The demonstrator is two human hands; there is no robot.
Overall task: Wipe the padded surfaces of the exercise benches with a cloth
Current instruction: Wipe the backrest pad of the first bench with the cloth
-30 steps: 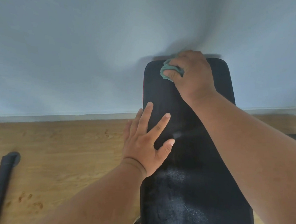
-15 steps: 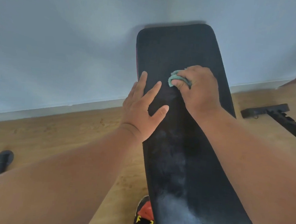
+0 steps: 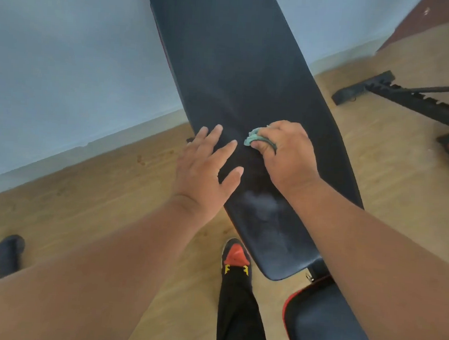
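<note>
A long black padded backrest [image 3: 225, 63] of an exercise bench slants up toward the pale blue wall. My right hand [image 3: 285, 155] grips a bunched green cloth [image 3: 254, 139] and presses it onto the pad about halfway down. My left hand [image 3: 205, 165] lies flat beside it, fingers spread, on the pad's left edge. A pale dusty patch [image 3: 263, 207] shows on the pad just below my hands. The seat pad [image 3: 324, 323], black with red trim, sits at the lower right, partly behind my right forearm.
My leg in black trousers and a red-and-black shoe [image 3: 234, 255] stands on the wooden floor left of the bench. A black notched frame bar [image 3: 409, 99] lies on the floor at the right. A black foot cap [image 3: 9, 253] sits at the far left.
My right hand has drawn the cloth down the backrest from its top edge to the middle. My left hand stayed flat on the pad. The view has tilted downward.
</note>
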